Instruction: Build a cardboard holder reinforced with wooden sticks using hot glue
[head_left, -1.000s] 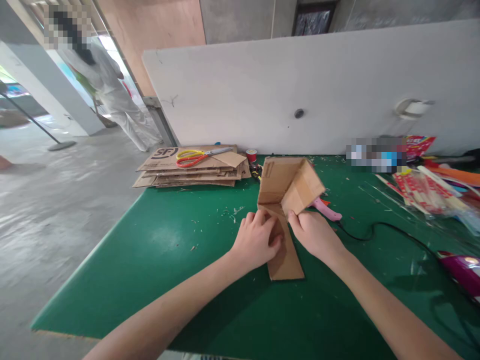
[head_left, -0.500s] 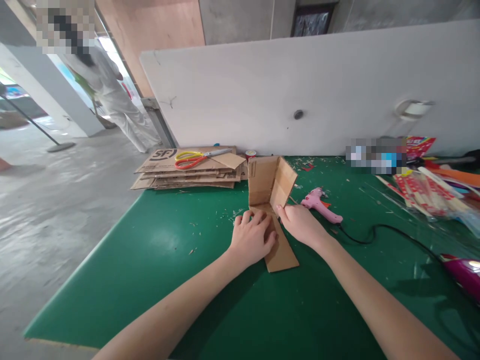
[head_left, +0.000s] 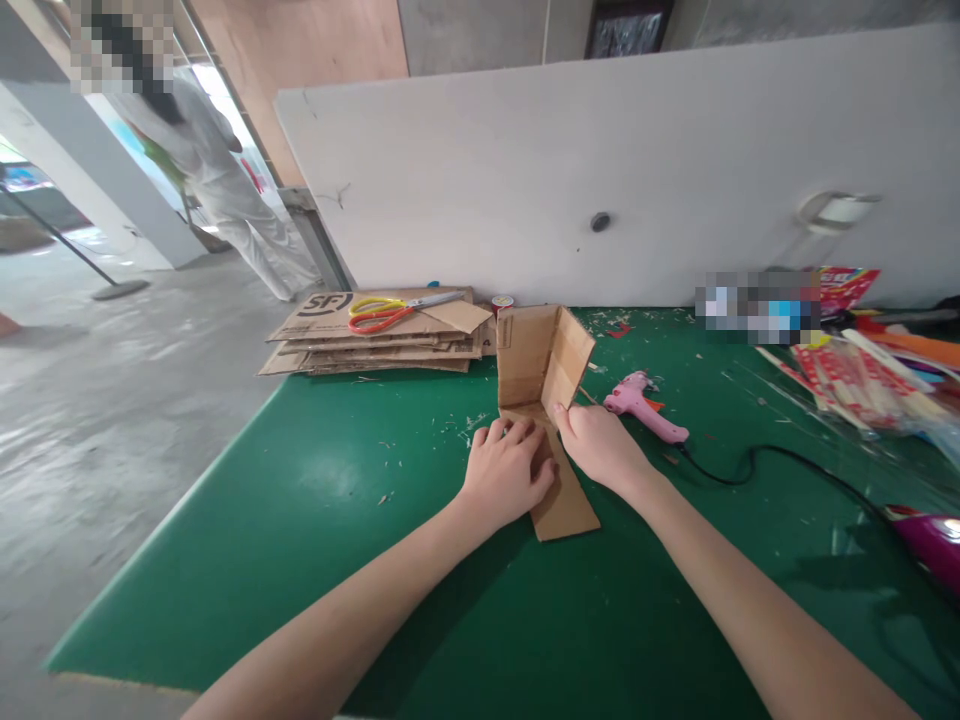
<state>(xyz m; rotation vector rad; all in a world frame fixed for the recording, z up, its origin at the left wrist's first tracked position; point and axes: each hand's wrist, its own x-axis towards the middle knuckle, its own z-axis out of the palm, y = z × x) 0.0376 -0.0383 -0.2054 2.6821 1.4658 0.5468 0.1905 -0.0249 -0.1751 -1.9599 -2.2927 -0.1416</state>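
Note:
A folded cardboard piece (head_left: 523, 355) stands on the table before me, with two upright panels meeting at a corner and a flat strip running toward me. My left hand (head_left: 510, 462) rests over that strip, fingers bent across it and thumb near its right side, pressing it down. At the lower edge of the right upright panel, my right hand (head_left: 600, 440) is closed, its thumb against the cardboard; the other fingertips are hidden. A pink hot glue gun (head_left: 646, 408) lies just beyond my right hand.
Scissors (head_left: 397, 308) lie on stacked cardboard sheets (head_left: 315, 325) at the back left of the green table (head_left: 300, 550). Packaged sticks (head_left: 862, 385) lie at right, near a black cord (head_left: 795, 452) and a purple object (head_left: 926, 545). A person (head_left: 225, 190) stands beyond the table.
Both hands keep their places on the cardboard piece, with hardly any movement. The whole view has shifted slightly.

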